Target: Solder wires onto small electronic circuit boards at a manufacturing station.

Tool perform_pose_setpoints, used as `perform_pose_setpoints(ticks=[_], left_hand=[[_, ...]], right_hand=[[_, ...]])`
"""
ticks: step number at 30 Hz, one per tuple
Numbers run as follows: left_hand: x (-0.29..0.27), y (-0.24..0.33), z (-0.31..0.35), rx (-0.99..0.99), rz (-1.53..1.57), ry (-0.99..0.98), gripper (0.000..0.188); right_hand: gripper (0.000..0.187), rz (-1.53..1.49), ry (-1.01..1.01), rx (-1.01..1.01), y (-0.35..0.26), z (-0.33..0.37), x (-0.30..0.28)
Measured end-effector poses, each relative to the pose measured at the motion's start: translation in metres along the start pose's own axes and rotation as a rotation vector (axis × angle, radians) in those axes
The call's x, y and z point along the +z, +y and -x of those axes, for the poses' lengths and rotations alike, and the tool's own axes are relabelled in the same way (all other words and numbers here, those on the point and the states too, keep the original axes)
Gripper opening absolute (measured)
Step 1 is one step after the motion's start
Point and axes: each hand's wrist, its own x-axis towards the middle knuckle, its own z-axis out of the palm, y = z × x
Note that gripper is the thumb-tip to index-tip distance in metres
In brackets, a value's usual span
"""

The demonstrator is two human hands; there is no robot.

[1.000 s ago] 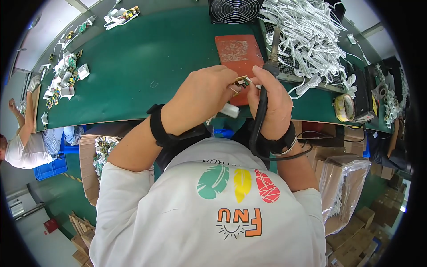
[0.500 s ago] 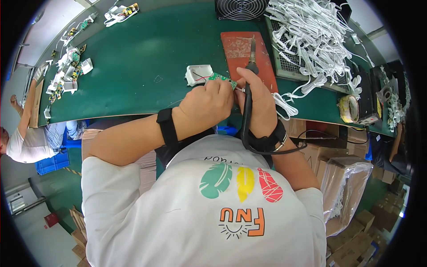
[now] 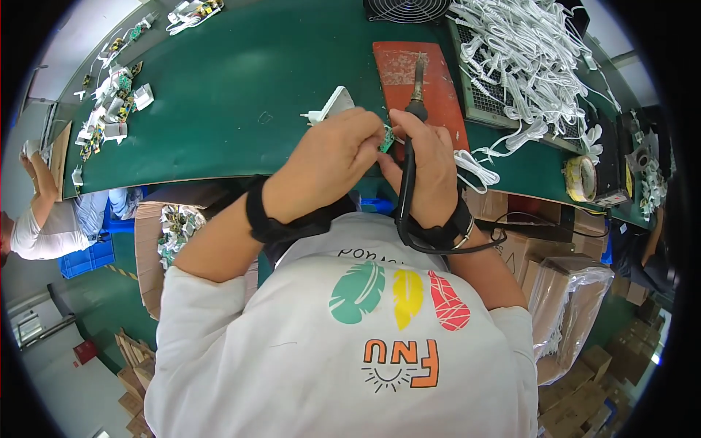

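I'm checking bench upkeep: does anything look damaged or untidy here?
The red mat has a whitish, rough-looking patch near its far end, unlike the plain red around it; wear or residue, I cannot tell. White cables lie tangled in the mesh tray, some spilling over its near rim.

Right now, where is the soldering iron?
In the head view, the soldering iron is right of centre, in the right hand, its tip over the red mat.

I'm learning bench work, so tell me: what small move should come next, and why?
I'd probably firm up the hold on the small green circuit board: the left hand appears to pinch it, while the black-handled soldering iron in the right hand points its metal tip away from the board.
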Motion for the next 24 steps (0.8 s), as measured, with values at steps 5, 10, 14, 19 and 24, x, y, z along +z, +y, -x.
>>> perform_pose_setpoints(ticks=[5,10,14,19,24], left_hand=[[0.031,-0.009,-0.007,-0.019,0.048,0.310,0.010],[0.033,-0.012,-0.006,-0.179,0.151,0.321,0.008],[0.033,-0.011,-0.009,-0.131,0.114,0.330,0.007],[0.033,-0.011,-0.010,-0.120,0.101,0.328,0.006],[0.035,-0.013,-0.010,-0.081,0.053,0.323,0.005]], right_hand=[[0.054,-0.127,-0.016,0.138,-0.002,0.003,-0.009],[0.036,-0.318,-0.090,0.345,-0.011,0.010,-0.050],[0.025,-0.362,0.008,0.248,-0.001,0.019,-0.058],[0.019,-0.382,0.084,0.388,-0.005,0.023,-0.053],[0.016,-0.413,0.035,0.378,0.000,0.018,-0.055]])
